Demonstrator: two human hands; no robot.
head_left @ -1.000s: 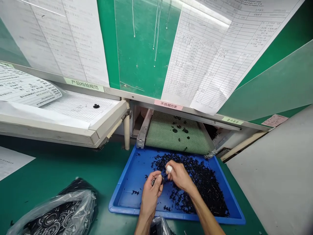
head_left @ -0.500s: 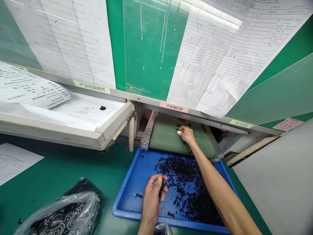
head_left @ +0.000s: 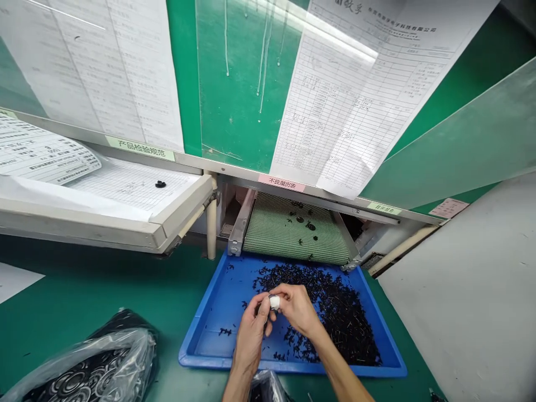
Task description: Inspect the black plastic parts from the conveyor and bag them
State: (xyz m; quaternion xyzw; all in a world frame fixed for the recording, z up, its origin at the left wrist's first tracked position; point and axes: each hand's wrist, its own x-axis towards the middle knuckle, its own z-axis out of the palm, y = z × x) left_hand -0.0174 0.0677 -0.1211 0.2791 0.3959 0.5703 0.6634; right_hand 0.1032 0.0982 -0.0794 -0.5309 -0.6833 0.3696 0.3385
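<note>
Over the blue tray [head_left: 201, 307], my two hands meet. My left hand [head_left: 248, 335] is closed around black round parts [head_left: 258, 307], mostly hidden by its fingers. My right hand [head_left: 300, 312] pinches close against the left fingertips; what it holds, if anything, is hidden. Something white [head_left: 274, 302], perhaps a wrap on a finger, shows at the right fingertips. Small black scraps [head_left: 347, 329] are heaped in the tray's middle and right side. Beyond it, several black parts, among them a round disc [head_left: 310, 226], lie on the green conveyor belt [head_left: 268, 229].
An open clear bag [head_left: 144, 349] of black ring-shaped parts stands at the lower left. Another bag [head_left: 268, 385] sits below my hands. A shelf [head_left: 180, 215] with papers and one black part [head_left: 160, 184] juts out at left. Forms hang behind the clear panel [head_left: 238, 111].
My right hand has come back from the conveyor belt to my left hand, uncovering the parts on the belt. The left hand stays over the tray. The view has shifted slightly right.
</note>
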